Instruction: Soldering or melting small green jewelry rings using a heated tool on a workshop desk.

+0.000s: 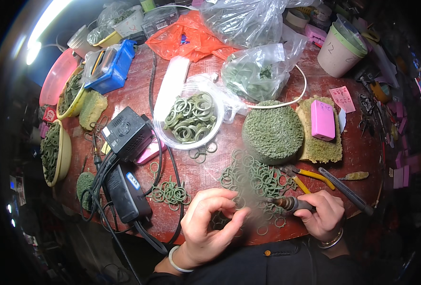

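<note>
My left hand (205,227) is closed in a pinch on a small green ring (239,202), partly hidden by the fingertips. My right hand (324,214) grips the dark handle of a soldering-iron-like tool (298,204), its tip aimed left toward that ring. A grey haze, like smoke, blurs the space around the tip. Just beyond the hands lies a loose heap of thin green rings (272,180), with a smaller cluster of rings (169,193) to the left. A clear round tub (161,130) of thicker green rings stands farther back.
Yellow-handled pliers (317,178) and a dark rod-shaped tool (345,190) lie right of the heap. Behind it sit a rough green round block (273,132) and a pink block (322,119) on a sponge-like pad. Black boxes (127,192) with cables stand left; bags and bowls line the back.
</note>
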Tool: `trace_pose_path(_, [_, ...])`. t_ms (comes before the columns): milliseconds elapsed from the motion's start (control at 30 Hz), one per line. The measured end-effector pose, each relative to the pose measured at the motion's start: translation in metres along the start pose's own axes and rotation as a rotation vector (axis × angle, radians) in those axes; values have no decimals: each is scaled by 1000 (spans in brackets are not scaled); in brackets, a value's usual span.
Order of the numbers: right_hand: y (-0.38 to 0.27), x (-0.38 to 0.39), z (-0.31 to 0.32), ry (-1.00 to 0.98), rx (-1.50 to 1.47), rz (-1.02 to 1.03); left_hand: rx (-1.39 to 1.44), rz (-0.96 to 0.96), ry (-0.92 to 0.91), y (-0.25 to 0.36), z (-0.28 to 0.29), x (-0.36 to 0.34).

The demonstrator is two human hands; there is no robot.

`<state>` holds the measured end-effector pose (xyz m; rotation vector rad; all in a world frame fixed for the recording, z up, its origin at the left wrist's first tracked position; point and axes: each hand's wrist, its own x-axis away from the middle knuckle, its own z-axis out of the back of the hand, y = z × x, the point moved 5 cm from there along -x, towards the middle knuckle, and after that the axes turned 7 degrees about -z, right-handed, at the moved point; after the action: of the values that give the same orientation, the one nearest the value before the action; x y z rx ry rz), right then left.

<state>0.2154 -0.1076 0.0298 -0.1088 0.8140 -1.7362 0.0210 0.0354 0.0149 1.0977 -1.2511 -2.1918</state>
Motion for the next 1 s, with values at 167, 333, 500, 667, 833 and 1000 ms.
trace_pose_path(167, [1,-1,3,53,15,-37,-13,-17,2,1,0,0])
trace_pose_path(333, [1,-3,6,62,17,-55,-161,-15,48,12,18,2])
trace_pose_path(500, [1,-3,7,38,20,-67,-631,-39,217,11,49,5])
trace_pose_path(667, [-1,-4,6,24,11,-72,-801,31,205,4,59,9])
trace_pose_path(833, [-3,-4,6,24,11,-69,-876,-69,74,14,47,-4])
trace_pose_path(1000, [-1,-3,5,29,15,-59,-961,0,-211,-1,10,-20])
